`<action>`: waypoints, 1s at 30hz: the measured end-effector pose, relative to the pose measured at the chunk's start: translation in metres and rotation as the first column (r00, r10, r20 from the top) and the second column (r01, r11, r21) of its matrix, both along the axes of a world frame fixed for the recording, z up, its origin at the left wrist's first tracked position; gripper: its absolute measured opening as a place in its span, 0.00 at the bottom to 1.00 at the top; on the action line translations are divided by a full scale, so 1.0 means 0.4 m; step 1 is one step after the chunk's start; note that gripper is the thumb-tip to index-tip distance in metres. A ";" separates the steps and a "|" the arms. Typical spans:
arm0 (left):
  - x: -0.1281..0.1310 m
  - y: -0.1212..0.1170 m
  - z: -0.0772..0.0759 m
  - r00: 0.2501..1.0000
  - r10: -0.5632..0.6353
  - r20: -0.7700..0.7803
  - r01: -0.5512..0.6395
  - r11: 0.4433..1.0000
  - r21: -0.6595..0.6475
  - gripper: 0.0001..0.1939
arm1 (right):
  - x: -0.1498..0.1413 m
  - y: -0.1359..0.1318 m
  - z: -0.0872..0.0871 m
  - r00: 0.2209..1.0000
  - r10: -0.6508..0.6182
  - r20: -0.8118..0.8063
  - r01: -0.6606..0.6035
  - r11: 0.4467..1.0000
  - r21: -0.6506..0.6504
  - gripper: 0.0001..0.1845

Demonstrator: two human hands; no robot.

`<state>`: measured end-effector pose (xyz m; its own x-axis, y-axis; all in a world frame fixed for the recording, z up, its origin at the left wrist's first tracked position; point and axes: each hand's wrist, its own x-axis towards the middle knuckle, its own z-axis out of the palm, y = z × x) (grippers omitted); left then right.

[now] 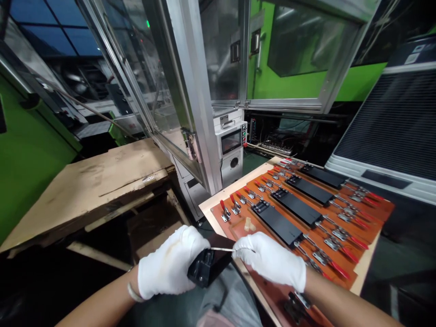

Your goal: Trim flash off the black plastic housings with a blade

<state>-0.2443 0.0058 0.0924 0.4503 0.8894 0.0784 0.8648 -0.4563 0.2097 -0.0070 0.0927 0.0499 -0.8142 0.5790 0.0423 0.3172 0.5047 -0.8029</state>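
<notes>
My left hand, in a white glove, is closed around a black plastic part held just above my lap. My right hand, also gloved, pinches a thin metal tool whose tip touches the top edge of that part. Both hands sit at the near corner of an orange-brown fixture board. On the board lie three black plates, each held by red-handled toggle clamps.
A worn cardboard-covered bench stands to the left. An aluminium-framed machine enclosure with clear panels rises ahead, a small white control box below it. A large black ribbed panel leans at the right.
</notes>
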 end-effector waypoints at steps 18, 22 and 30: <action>0.002 0.036 -0.019 0.964 -0.230 -0.134 0.249 0.957 0.150 0.04 | 0.030 0.021 0.000 0.995 0.098 -0.022 -0.100 0.966 -0.239 0.13; -0.001 0.034 -0.022 0.957 -0.244 -0.155 0.268 0.951 0.157 0.08 | 0.027 0.018 0.004 0.993 0.118 0.010 -0.108 0.933 -0.345 0.13; -0.006 0.022 -0.027 0.957 -0.209 -0.201 0.246 0.953 0.176 0.06 | 0.012 0.018 0.017 0.985 0.150 0.085 -0.117 0.944 -0.309 0.14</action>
<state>-0.2466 0.0144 0.0816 0.6614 0.7366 0.1413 0.7480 -0.6617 -0.0523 -0.0021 0.1001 0.0569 -0.8753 0.4365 -0.2081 0.3548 0.2874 -0.8897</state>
